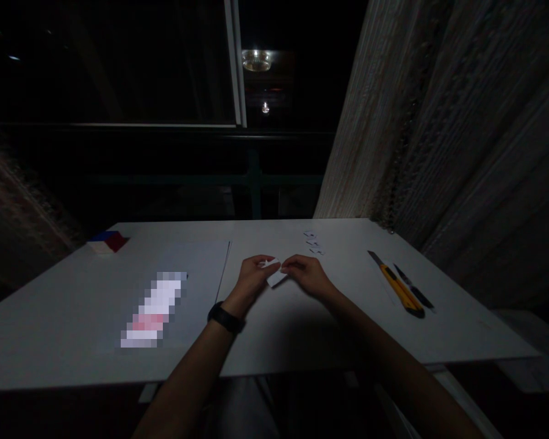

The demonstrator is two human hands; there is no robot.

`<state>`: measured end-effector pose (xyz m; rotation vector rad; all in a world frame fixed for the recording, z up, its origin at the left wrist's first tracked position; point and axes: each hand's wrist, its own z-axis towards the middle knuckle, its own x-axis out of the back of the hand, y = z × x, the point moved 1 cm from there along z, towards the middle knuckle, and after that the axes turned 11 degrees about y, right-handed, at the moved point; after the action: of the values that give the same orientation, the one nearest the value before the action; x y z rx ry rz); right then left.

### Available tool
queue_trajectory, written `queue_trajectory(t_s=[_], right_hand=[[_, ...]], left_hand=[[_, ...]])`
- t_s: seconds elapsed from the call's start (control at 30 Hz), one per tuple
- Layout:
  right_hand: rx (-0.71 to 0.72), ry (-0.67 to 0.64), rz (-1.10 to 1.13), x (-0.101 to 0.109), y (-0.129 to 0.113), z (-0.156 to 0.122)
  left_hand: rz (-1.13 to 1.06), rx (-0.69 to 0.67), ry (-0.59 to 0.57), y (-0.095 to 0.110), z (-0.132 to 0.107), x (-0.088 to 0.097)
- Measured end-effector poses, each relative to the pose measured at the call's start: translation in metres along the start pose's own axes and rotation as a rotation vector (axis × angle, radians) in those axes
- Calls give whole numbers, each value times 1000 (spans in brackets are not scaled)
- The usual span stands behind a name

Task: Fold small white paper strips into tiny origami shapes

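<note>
Over the middle of the white table, both hands are closed on one small piece of white paper. My left hand, with a black band on its wrist, pinches the paper's left part between thumb and fingers. At the paper's upper right edge, the fingertips of my right hand are pinched together on it. The paper looks folded or cut, with a pointed bit near the left thumb; its exact shape is too dark to tell. Farther back lie several small paper pieces with dark marks in a slanting row.
To the right lie a yellow utility knife, blade exposed, and a dark slim pen-like tool. On the left, a bright pixelated screen rests by large white sheets. A blue, red and white block sits far left. Curtains hang behind.
</note>
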<state>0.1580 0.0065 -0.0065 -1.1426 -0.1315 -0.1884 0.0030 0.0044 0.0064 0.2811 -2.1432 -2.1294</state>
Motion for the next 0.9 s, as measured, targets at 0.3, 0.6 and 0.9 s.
queue_trajectory(t_s=[0.3, 0.6, 0.9], right_hand=[[19, 54, -84, 1, 1, 1], [-55, 46, -57, 1, 2, 3], [39, 64, -129, -1, 0, 2]], left_hand=[[110, -85, -21, -4, 2, -3], [306, -370, 41, -5, 0, -3], [440, -470, 69, -1, -6, -2]])
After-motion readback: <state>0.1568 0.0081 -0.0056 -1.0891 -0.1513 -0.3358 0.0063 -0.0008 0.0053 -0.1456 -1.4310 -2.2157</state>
